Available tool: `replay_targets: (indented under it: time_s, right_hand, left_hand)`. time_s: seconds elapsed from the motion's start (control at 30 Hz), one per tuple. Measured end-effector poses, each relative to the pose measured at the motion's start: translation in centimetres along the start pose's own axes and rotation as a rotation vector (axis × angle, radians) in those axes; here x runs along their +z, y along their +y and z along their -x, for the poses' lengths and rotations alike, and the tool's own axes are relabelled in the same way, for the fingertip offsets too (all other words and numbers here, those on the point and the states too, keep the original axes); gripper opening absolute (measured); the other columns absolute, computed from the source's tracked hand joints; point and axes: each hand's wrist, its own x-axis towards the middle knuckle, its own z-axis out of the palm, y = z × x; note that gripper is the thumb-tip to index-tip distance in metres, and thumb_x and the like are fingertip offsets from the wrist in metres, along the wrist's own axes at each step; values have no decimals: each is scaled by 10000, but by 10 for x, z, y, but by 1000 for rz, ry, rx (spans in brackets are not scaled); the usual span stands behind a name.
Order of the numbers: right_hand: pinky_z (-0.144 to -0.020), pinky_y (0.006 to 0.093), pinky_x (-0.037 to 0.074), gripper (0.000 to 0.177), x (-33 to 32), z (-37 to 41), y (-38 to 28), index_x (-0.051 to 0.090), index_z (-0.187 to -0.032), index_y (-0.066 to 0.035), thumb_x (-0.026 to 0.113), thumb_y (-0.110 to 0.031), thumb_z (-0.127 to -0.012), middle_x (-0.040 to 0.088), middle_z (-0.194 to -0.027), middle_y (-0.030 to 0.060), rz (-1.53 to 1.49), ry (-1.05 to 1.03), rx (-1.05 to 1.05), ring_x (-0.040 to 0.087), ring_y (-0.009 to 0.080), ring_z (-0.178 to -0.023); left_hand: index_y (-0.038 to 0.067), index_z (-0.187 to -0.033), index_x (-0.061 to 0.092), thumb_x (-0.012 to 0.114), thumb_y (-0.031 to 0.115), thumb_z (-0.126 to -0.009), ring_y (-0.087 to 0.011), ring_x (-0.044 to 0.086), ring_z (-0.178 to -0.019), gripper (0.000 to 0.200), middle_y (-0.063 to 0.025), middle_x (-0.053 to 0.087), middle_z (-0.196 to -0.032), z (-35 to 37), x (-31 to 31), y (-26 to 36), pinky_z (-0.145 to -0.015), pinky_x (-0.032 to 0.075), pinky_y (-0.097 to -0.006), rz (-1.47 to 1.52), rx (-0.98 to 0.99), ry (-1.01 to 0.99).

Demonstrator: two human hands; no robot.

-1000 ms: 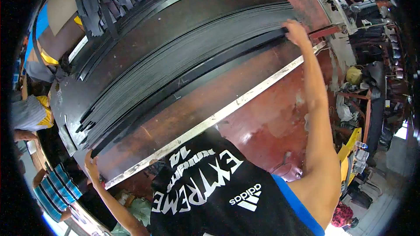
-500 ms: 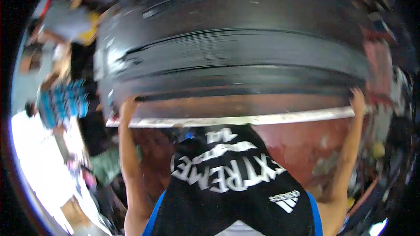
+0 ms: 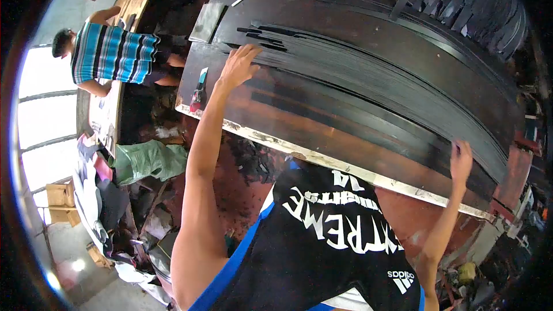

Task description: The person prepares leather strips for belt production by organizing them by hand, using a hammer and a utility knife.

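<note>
A long bundle of thin black strips [image 3: 357, 72] lies lengthwise on the dark table [image 3: 276, 129]. My left hand [image 3: 239, 66] is at the bundle's left end, fingers bent and spread over the strip ends. Beside the bundle's front edge, towards its right end, is my right hand [image 3: 461, 161], its thumb and fingers apart. Neither hand visibly lifts anything. A separate dark strip [image 3: 299, 109] lies flat in front of the bundle. Near the table's left edge rests a cutter [image 3: 197, 93] with a red handle.
Many black strips [image 3: 455, 0] hang over the far right side. A grey flat block [image 3: 207, 22] and a white stick [image 3: 237, 2] lie at the table's far left. A person in a striped shirt [image 3: 112, 52] works at a wooden bench; a green sack [image 3: 151, 160] is below.
My view has turned and steadied. My left hand has moved from the table's front edge to the bundle's left end; my right hand has shifted along the right side.
</note>
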Motion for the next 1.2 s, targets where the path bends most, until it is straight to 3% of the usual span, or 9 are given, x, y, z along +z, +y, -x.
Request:
replay_targets:
  time_s: [0.23,0.4,0.53,0.63,0.93,1.2]
  right_hand:
    - [-841,377,486,171,76,-57,-233,683,-982,-44,696,-117,-829,655,-1009,101,-285,109,-322,619,309,-946]
    - [-870,405,464,280,126,-84,-321,677,-1040,-79,741,-198,-796,628,-1064,71,-335,71,-409,591,289,-995]
    - [-921,415,444,414,133,-85,-346,645,-1153,-118,762,-243,-776,574,-1192,74,-276,-38,-332,545,303,-1075]
    - [-997,447,409,610,142,-84,-349,551,-1304,-169,785,-275,-750,475,-1336,95,-148,-59,-284,482,343,-1161]
    - [-1069,479,359,633,154,-89,-337,537,-1318,-167,790,-240,-743,449,-1384,99,-140,-17,-228,425,381,-1259]
    - [-1128,505,291,669,158,-87,-329,516,-1337,-150,793,-252,-737,409,-1443,99,-237,-6,-226,387,395,-1307]
  left_hand:
    - [104,-1335,495,751,217,-764,-297,460,-1252,635,-98,487,-1350,-23,13,-25,-1018,367,-476,-26,239,-152]
    - [100,-1330,496,749,252,-770,-293,469,-1232,634,-103,494,-1329,-28,19,-32,-1015,370,-476,-21,310,-137]
    - [86,-1300,518,751,298,-761,-292,482,-1208,624,-111,520,-1286,-31,29,-35,-1006,376,-469,7,351,-101]
    - [76,-1290,522,751,285,-758,-300,508,-1182,616,-128,545,-1250,-33,39,-39,-998,385,-458,23,382,-35]
    - [67,-1295,518,757,254,-751,-332,530,-1185,623,-139,577,-1249,-46,44,-41,-1003,421,-453,48,410,-174]
    - [67,-1291,539,754,262,-753,-301,546,-1164,612,-116,584,-1239,-59,15,-36,-979,434,-433,61,395,-315]
